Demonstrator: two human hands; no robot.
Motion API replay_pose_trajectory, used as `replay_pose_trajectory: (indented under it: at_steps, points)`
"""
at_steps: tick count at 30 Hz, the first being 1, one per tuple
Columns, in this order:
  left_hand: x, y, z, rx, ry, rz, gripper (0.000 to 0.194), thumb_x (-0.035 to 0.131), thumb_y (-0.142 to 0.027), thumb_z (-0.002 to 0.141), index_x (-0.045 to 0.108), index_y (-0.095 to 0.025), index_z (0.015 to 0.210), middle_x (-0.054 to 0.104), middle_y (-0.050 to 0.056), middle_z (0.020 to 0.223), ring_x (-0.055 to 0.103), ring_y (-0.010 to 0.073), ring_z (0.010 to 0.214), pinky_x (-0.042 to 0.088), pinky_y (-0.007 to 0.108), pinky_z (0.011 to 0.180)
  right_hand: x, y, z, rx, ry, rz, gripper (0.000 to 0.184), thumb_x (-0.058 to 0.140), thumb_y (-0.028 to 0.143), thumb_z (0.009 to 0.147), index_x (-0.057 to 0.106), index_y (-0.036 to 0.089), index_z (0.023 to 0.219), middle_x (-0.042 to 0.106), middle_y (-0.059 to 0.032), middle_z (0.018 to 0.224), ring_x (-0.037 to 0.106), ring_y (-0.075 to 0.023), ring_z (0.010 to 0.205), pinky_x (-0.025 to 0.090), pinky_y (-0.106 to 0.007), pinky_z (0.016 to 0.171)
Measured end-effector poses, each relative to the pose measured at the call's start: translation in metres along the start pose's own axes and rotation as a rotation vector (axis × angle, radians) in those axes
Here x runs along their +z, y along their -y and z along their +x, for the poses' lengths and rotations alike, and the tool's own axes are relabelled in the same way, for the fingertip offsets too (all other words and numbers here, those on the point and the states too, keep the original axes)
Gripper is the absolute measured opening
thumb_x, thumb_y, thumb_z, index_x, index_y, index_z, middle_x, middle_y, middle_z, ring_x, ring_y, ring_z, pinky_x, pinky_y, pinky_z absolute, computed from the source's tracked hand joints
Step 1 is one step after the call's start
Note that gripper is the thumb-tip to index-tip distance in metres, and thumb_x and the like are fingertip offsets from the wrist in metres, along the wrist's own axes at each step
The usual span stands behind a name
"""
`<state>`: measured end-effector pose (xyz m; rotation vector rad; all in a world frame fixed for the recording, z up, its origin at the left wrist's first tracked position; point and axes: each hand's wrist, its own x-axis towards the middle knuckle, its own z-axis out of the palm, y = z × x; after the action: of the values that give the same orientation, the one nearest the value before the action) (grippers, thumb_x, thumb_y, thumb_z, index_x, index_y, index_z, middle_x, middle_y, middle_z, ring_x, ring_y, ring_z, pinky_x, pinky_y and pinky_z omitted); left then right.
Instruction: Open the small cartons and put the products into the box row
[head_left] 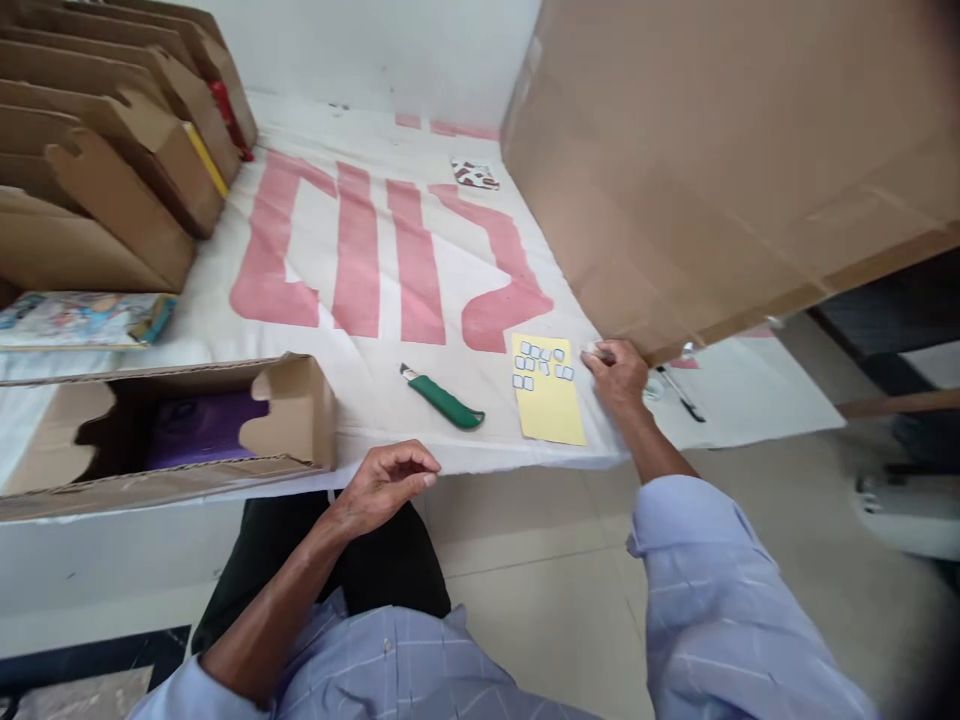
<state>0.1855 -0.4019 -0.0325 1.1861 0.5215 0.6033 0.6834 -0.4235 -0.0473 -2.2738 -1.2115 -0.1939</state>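
Head view, right hand (618, 378): mine was beside the yellow rectangular paper sheet (551, 418); I could not tell its grasp.
Left hand (386, 487): mine was released, loosely curled.
Sheet position: lay on white red-printed cloth (367, 395), right of the green-handled cutter (448, 403).

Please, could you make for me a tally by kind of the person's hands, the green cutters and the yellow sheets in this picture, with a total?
Left hand and right hand: 2
Green cutter: 1
Yellow sheet: 1
Total: 4
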Motion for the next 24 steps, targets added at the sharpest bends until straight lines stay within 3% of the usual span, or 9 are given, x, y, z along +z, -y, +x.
replay_pose_trajectory:
  at_steps: [6, 18, 21, 24]
  points:
    - [0.000, 0.005, 0.002, -0.001, 0.017, -0.006, 0.040, 0.088, -0.055, 0.090, 0.081, -0.016, 0.094, 0.070, 0.007, 0.090, 0.059, 0.0155, 0.081, 0.048, 0.030, 0.079, -0.003, 0.012, -0.006, -0.056, -0.027, -0.040, 0.026, 0.052, 0.031, 0.097, 0.075, 0.021, 0.105, 0.075, -0.0232, 0.133, 0.067, -0.0338, 0.130, 0.052, -0.050, 0.113]
    - [0.004, 0.018, 0.005, 0.110, -0.003, 0.150, 0.026, 0.085, -0.041, 0.090, 0.082, -0.015, 0.094, 0.074, 0.008, 0.089, 0.062, 0.0163, 0.079, 0.049, 0.029, 0.074, -0.003, 0.025, 0.000, 0.031, 0.004, -0.088, 0.010, 0.056, 0.035, 0.086, 0.063, 0.028, 0.088, 0.074, -0.0208, 0.105, 0.068, -0.0403, 0.109, 0.052, -0.060, 0.104]
    - [0.005, 0.011, -0.005, 0.175, -0.011, 0.212, 0.019, 0.081, -0.034, 0.092, 0.082, -0.016, 0.093, 0.074, 0.009, 0.090, 0.063, 0.0171, 0.079, 0.051, 0.030, 0.075, -0.008, 0.031, -0.002, -0.004, -0.002, -0.066, 0.011, 0.051, 0.034, 0.084, 0.061, 0.029, 0.084, 0.072, -0.0205, 0.101, 0.068, -0.0418, 0.112, 0.053, -0.062, 0.104]
    - [0.003, -0.014, -0.032, 0.309, -0.073, 0.317, 0.015, 0.075, -0.031, 0.096, 0.081, -0.018, 0.093, 0.074, 0.010, 0.090, 0.065, 0.0192, 0.082, 0.052, 0.033, 0.079, -0.015, 0.033, -0.006, -0.044, -0.052, -0.048, 0.016, 0.050, 0.036, 0.084, 0.064, 0.029, 0.085, 0.071, -0.0240, 0.109, 0.065, -0.0436, 0.124, 0.053, -0.064, 0.106]
